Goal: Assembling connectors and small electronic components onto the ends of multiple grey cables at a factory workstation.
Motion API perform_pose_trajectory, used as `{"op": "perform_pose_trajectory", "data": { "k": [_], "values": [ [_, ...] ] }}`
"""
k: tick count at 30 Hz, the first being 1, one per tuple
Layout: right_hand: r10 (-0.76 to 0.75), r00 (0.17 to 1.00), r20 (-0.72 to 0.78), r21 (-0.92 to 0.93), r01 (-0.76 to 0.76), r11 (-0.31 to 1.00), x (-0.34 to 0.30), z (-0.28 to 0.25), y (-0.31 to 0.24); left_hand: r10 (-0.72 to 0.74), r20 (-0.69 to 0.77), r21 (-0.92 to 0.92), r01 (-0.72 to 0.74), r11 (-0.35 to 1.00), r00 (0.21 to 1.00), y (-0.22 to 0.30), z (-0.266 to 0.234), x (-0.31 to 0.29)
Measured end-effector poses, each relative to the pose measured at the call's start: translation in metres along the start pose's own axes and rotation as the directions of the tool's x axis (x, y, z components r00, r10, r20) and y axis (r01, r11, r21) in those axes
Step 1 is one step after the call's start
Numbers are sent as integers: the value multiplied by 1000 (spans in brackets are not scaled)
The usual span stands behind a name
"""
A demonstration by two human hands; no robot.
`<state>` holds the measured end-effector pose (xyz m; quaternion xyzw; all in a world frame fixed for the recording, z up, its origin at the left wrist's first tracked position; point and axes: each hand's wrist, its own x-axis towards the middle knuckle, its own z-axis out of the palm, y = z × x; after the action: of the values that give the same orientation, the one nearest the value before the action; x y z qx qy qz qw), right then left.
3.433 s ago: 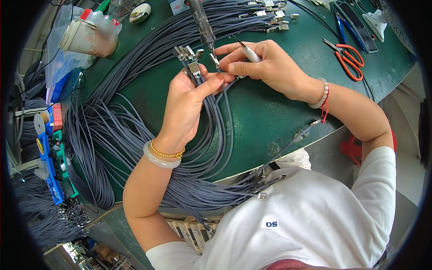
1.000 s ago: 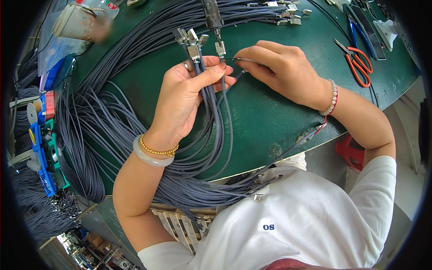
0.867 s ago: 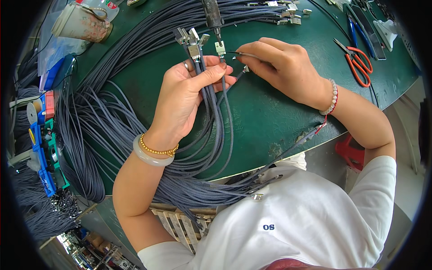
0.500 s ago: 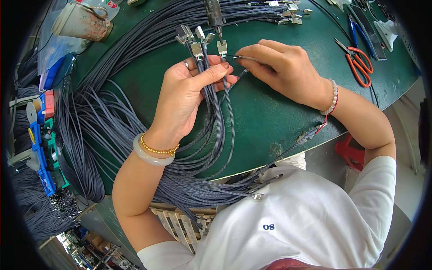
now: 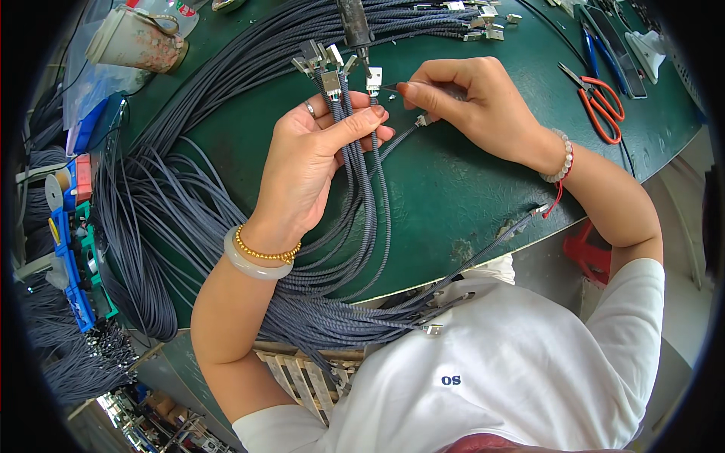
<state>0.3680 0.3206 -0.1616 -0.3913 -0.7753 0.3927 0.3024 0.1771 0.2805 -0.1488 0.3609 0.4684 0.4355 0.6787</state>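
Your left hand: (image 5: 313, 151) at upper centre of the frame; thumb and fingers close together, pinching a small bunch of grey ribbed cables (image 5: 368, 181) just below their ends; a ring, a gold bead bracelet (image 5: 264, 255) and a pale bangle (image 5: 255, 266) show on this arm
Your right hand: (image 5: 483, 109) right of upper centre; thumb and fingertips press together on a thin pointed tool (image 5: 389, 88), most of it hidden in your grip; its dark tip points left, near the upright connector
Upright connector: (image 5: 374, 78) a silver metal end on one cable, at upper centre, between your two hands and just above the left fingers; the tip of a dark rod-shaped tool (image 5: 353, 26) comes down from the top edge to it; whether they touch is hard to tell
Connector cluster: (image 5: 331, 81) silver ends fanned above your left thumb
Other cables: a long bundle (image 5: 211, 75) curves across the upper left; more spill over the lower centre beside your white shirt (image 5: 513, 362)
Green table: (image 5: 445, 204) under both hands; red-handled pliers (image 5: 600, 109) lie at upper right, near blue-handled pliers (image 5: 596, 57); a patterned cup (image 5: 132, 39) stands at upper left
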Motion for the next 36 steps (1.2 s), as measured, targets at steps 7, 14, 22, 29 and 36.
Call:
{"op": "perform_pose_trajectory", "data": {
  "k": [7,14,22,29,36],
  "values": [
    [-109,993,40,-7,110,994,-4,-4,-4,1,-8,4,-1,1000,1000,1,4,-2],
    [198,973,122,443,-232,866,-7,-9,-9,21,-19,41,-21,999,1000,0,10,-6],
    [319,872,370,633,-488,601,-3,-7,-14,92,-30,117,-87,989,995,-1,17,-8],
    [363,876,318,623,-482,616,-4,-7,-15,132,-50,165,-122,979,990,-6,20,-8],
    [361,902,238,546,-431,718,-5,-2,-11,136,-30,194,-127,973,990,-8,22,-4]
  ]
}}
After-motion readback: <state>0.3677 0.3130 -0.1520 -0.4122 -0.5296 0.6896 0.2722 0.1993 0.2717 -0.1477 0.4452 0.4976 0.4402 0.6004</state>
